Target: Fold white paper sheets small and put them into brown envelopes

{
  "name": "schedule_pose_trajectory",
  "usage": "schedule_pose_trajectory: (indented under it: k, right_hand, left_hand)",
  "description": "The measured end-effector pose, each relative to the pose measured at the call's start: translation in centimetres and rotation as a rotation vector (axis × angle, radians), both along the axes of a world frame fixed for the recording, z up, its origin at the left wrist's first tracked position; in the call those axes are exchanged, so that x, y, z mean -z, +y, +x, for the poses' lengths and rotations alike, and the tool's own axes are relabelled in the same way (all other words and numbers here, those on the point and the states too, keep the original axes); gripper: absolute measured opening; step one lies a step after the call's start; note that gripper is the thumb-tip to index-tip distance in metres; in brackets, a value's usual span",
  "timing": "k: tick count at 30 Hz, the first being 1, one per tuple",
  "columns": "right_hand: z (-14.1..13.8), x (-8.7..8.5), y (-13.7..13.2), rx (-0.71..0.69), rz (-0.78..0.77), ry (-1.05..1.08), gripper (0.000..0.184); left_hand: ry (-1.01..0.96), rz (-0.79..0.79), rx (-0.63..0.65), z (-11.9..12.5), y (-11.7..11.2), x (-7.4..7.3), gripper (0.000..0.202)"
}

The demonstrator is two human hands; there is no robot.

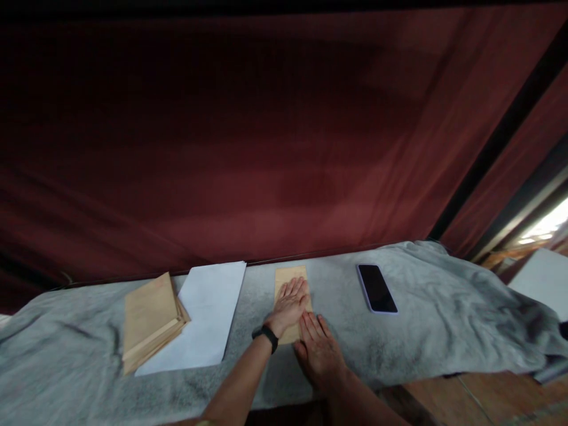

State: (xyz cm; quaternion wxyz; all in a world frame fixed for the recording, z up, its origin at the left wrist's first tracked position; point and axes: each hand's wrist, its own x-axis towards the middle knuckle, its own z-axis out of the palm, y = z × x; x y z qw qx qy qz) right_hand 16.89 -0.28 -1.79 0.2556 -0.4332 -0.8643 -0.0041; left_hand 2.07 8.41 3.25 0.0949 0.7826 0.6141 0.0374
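A narrow tan paper envelope (pixel 290 274) lies flat on the grey cloth in front of me. My left hand (pixel 290 302), with a black band at the wrist, rests palm down on its middle, fingers stretched out. Just below and to the right, my right hand (pixel 320 346) lies flat with its fingertips on the envelope's right edge. Neither hand grips anything. The lower part of the envelope is partly covered by my hands.
On the left, a stack of brown envelopes (pixel 148 313) overlaps a pile of white paper (pixel 208 319). A dark-screened phone (pixel 377 289) in a pale purple case lies to the right. Grey cloth (pixel 444 319) covers the surface, and a dark red panel (pixel 284 148) rises behind it.
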Motion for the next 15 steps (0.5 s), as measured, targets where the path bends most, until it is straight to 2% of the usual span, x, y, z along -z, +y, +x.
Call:
schedule_pose_trajectory:
  k: [4, 6, 8, 11, 15]
  right_hand:
    - [-0.3, 0.4, 0.1, -0.002, -0.004, -0.018, 0.05]
    - [-0.2, 0.3, 0.0, -0.013, 0.023, -0.015, 0.049]
    - [-0.2, 0.1, 0.0, -0.016, 0.054, -0.002, 0.048]
    - [-0.1, 0.0, 0.0, 0.0, 0.062, 0.012, 0.051]
    - [-0.4, 0.5, 0.3, 0.012, 0.02, -0.037, 0.058]
  left_hand:
    - [-0.004, 0.094, 0.019, -0.6, -5.1, 1.4, 0.056]
    - [-0.035, 0.092, -0.031, -0.9, -7.3, 2.3, 0.057]
    - [-0.11, 0.12, -0.144, -1.3, -8.8, 3.1, 0.058]
    - [-0.304, 0.213, -0.31, -2.0, -9.7, 3.5, 0.059]
    - [-0.643, 0.205, -0.447, -3.1, -8.8, 2.4, 0.061]
